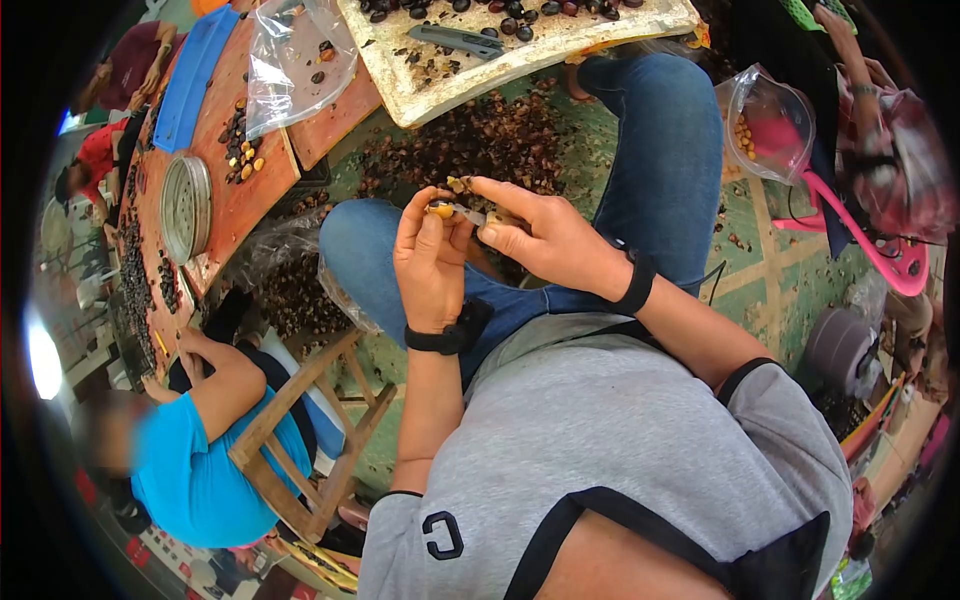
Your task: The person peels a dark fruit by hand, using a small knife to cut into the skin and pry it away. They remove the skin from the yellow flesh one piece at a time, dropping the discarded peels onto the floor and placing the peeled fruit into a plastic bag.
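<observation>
Showing yellow and dark brown, nut point(441, 208) pinched in left grip point(432, 265), blade point(470, 214) in right grip point(555, 235)

One yellow nut point(441, 209) in the left hand point(430, 263), one blade point(468, 214) in the right hand point(537, 233). White board point(480, 88): one cutter point(456, 40) toward its near edge, perhaps two dozen cropped dark nuts point(515, 10). Table point(226, 84): one blue tray point(195, 82) toward the left edge, one round tin point(186, 209).

Left fingers point(411, 218) pinched beside right fingers point(508, 197)
</observation>
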`<state>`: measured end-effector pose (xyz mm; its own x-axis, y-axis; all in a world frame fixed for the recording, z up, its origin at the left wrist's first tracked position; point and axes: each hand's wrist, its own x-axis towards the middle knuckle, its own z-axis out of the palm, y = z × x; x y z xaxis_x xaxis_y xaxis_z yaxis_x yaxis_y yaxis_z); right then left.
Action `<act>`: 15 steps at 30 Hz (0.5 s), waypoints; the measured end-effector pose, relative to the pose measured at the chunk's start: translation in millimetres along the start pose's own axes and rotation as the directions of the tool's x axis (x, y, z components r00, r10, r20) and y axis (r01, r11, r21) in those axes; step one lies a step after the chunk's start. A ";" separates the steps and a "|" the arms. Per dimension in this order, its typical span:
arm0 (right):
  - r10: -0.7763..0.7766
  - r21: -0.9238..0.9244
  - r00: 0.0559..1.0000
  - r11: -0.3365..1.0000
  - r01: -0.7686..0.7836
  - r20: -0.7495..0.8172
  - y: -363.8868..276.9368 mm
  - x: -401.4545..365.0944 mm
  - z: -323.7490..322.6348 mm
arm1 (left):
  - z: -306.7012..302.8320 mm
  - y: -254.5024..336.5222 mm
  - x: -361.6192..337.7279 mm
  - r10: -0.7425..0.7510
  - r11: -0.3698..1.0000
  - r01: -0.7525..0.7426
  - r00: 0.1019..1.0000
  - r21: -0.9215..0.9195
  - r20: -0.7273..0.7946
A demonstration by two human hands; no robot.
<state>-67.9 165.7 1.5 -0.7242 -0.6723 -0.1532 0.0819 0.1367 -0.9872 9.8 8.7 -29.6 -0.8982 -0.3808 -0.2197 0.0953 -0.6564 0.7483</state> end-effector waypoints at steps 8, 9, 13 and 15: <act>-0.108 -0.111 0.994 0.988 0.107 -0.001 1.3 1.3 4.6 | -0.6 -1.9 -1.7 -0.016 0.999 0.015 0.999 0.034 0.029; -0.100 -0.109 0.995 0.989 0.100 -0.001 1.0 1.1 4.5 | -0.4 -2.5 -1.8 -0.016 0.999 0.015 0.999 0.032 0.029; -0.057 -0.080 0.998 0.995 0.058 0.011 -0.6 1.3 4.2 | 0.0 -3.6 -0.9 -0.010 0.994 0.009 1.000 0.106 0.008; -0.125 -0.044 0.991 0.991 0.123 -0.045 7.3 1.8 12.1 | 0.9 -3.9 -0.4 -0.013 0.994 0.014 1.000 0.112 -0.008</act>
<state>-60.3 156.6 -6.5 -0.7588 -0.6508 -0.0262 -0.0381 0.0846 -0.9957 9.5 12.1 -31.8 -0.8959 -0.3773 -0.2344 0.0340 -0.5844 0.8107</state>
